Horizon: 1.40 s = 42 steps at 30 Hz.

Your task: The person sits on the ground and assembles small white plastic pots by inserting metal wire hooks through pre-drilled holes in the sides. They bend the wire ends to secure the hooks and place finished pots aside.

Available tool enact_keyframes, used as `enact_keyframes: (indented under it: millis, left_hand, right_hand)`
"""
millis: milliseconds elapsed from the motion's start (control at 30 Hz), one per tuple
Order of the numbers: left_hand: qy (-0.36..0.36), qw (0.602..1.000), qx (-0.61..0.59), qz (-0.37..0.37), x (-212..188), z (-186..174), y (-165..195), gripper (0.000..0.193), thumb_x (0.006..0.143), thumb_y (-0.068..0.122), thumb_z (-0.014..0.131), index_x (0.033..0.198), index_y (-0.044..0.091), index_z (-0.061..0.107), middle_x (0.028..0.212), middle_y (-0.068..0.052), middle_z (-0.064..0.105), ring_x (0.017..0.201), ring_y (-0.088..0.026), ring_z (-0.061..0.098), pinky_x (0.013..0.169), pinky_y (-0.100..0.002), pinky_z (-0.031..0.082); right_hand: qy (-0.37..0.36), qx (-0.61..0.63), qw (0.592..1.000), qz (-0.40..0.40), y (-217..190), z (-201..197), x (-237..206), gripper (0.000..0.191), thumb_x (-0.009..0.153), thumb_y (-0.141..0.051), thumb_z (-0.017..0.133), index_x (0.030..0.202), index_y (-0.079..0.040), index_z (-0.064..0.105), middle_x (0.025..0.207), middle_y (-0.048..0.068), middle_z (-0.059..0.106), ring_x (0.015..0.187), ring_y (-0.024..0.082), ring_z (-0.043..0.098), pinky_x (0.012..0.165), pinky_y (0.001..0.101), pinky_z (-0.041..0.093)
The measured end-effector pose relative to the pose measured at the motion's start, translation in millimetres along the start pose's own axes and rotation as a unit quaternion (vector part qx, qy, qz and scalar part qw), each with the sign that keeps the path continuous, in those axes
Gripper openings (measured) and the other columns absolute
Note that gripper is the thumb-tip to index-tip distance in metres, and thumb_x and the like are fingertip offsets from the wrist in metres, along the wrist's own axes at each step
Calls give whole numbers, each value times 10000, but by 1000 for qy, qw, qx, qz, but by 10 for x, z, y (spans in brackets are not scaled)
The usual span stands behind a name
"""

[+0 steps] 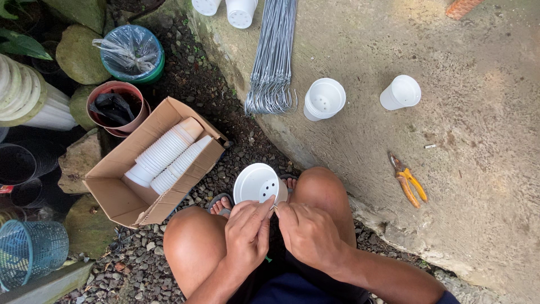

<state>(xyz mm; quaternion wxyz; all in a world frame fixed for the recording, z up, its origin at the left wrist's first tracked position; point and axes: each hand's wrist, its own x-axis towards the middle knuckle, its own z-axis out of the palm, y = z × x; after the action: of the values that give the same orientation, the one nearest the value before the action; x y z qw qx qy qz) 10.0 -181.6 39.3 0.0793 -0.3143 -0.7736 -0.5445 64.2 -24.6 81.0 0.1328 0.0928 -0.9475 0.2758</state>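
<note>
A small white plastic pot [257,183] with holes in its bottom is held between my knees, its mouth facing up. My left hand [247,232] and my right hand [308,232] meet at the pot's near rim, fingers pinched together on a thin wire [274,208] there. Only a short bit of the wire shows between my fingertips. A bundle of grey wire hangers [274,56] lies on the concrete slab [461,112] ahead. A stack of white pots [323,99] and a single white pot [400,93] stand on the slab.
An open cardboard box [121,197] at left holds two rows of stacked white pots [166,155]. Orange-handled pliers [408,180] lie on the slab at right. Buckets [132,53], a blue mesh basket [28,250], stones and gravel fill the left side.
</note>
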Motion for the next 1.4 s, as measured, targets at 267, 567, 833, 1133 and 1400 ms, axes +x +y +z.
enact_keyframes:
  millis: [267,567,833,1133,1400]
  left_hand:
    - [8,997,60,37,-10,-19,-34,392,839,-89,667,1223,-19,696,916,-104,726,830,-250,708,931,-409,554]
    - [10,997,73,29,-38,6,-94,320,842,-82,685,1147,12,696,935,-108,730,887,-290,709,883,-403,551]
    - [-42,996,-50,-63,-34,-139,-230,181,914,10,660,1091,28,695,1033,-140,737,1082,-317,671,1070,-460,435]
    - [-137,879,-433,-143,-214,-172,-395,134,1044,66,621,1154,7,669,1255,-124,650,1273,-296,567,1253,-513,310]
    - [-53,911,-373,-168,-179,-164,-351,402,1020,94,619,1409,-4,599,1558,-200,485,1476,-331,443,1202,-470,359]
  right_hand:
    - [1,415,892,179,205,400,-166,213,1128,-105,536,1013,28,657,822,74,664,684,227,584,601,329,500]
    - [52,189,980,43,241,341,-295,174,1101,-134,534,1047,16,604,822,83,653,690,193,665,579,331,517]
    - [12,373,905,206,513,42,-239,183,1035,-115,581,1134,16,662,1050,76,726,993,137,689,895,307,547]
    - [-136,518,820,200,1247,74,-56,197,988,-132,657,1131,3,677,999,18,679,857,82,566,757,251,463]
    - [-30,401,910,104,911,0,-368,144,972,-138,740,1012,-16,677,865,4,677,750,87,593,671,242,495]
